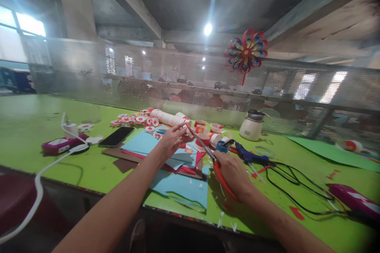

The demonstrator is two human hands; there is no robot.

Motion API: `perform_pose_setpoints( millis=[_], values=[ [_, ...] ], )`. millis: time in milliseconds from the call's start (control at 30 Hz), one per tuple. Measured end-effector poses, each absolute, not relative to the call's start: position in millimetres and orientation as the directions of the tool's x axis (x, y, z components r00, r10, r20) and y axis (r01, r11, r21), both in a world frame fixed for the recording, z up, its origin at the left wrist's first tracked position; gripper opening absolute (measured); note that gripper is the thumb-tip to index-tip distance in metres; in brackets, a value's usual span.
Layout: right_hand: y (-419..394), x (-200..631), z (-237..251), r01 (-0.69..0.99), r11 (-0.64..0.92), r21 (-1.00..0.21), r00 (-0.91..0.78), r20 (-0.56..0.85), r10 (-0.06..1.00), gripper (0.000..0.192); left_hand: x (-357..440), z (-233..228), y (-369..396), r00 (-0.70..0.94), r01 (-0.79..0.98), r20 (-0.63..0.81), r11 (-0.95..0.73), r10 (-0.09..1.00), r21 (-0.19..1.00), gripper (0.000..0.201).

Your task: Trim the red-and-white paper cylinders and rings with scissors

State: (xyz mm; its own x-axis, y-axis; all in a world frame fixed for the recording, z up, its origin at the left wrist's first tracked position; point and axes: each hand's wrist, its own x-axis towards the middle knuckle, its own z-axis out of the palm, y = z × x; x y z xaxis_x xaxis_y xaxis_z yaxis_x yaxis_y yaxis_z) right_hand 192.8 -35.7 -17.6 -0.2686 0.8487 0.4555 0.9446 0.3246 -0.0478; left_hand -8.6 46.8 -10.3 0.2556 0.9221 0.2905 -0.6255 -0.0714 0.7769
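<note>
On the green table [35, 122], just in from its near edge, the right hand [234, 172] grips red-handled scissors [212, 156], fingers closed through and around the loops, blades parted narrowly and pointing up and left. The left hand [172, 140] reaches to meet them, thumb and fingertips pinched narrowly on a small white paper piece [187, 126] held at the blade tips; what it is exactly is too small to tell.

Beneath both hands lies a loose stack of flat blue and red paper sheets [181, 185], smooth and matte, 1 blue corner reaching almost to the table's front edge. Tiny white and red clippings dot the surface around the right wrist.

Open room lies to the far left of the table, broad and bare. Nearer, a black phone [116, 136] rests flat beside the sheets, and a glossy magenta power bank [61, 145] sits with a thick white cable [38, 182] looping off the front edge. Behind the hands, small round red-and-white paper cups [208, 132] crowd together, next to a long white paper roll [169, 118]. To the right a blue glue gun [247, 155] trails thin black cord [293, 189] in loose curves, and a rounded cream kettle [251, 126] stands by the perforated metal screen [89, 71] that closes the far edge. A colourful paper pinwheel [246, 52] hangs on that screen.
</note>
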Motion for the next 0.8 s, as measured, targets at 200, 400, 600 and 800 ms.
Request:
perform_pose_setpoints(
  millis=[200,400,600,800],
  values=[
    [-33.1,193.4,-20.4,0.952,0.305,-0.003,-0.269,0.465,0.844,0.023,-9.6,-10.0,47.0,0.243,-0.616,0.29,-0.084,0.925,0.783,0.035],
    [-30.0,195.0,-20.9,0.946,0.323,0.02,-0.295,0.465,0.835,0.035,-8.9,-9.4,46.4,0.231,-0.628,0.318,-0.108,0.92,0.771,0.037],
    [-30.6,195.1,-18.2,0.944,0.329,0.009,-0.297,0.458,0.838,0.035,-8.3,-11.0,47.6,0.216,-0.619,0.335,-0.136,0.917,0.773,0.036],
    [-31.4,195.7,-17.3,0.938,0.347,-0.022,-0.3,0.455,0.838,0.032,-7.5,-13.3,49.0,0.207,-0.612,0.349,-0.157,0.914,0.775,0.036]
  ],
)
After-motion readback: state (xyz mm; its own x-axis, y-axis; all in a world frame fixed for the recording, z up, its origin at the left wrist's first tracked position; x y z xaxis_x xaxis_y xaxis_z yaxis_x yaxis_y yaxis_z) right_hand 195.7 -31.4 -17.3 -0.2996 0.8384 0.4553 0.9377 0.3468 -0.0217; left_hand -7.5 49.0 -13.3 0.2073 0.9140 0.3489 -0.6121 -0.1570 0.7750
